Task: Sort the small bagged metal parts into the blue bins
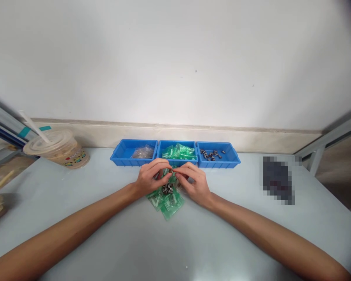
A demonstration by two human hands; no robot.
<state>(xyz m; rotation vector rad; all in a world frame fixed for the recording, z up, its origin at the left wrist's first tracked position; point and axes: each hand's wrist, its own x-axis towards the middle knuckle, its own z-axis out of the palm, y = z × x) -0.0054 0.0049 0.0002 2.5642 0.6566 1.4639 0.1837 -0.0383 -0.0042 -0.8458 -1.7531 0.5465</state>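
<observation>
My left hand [155,176] and my right hand [194,181] meet fingertip to fingertip over the table, just in front of the blue bins. Both are closed in a pinch around something small, mostly hidden by the fingers, so its kind cannot be made out. Beneath them lie several green printed plastic bags [172,205], spread over one another. A little heap of dark, shiny metal parts [167,189] rests on the bags, between the two wrists.
Three blue bins stand in a row: the left bin [123,150] holds clear bags, the middle bin [178,161] green bags, the right bin [232,159] small metal parts. A lidded drink cup [58,150] with a straw stands left. A blurred dark patch [277,179] lies right.
</observation>
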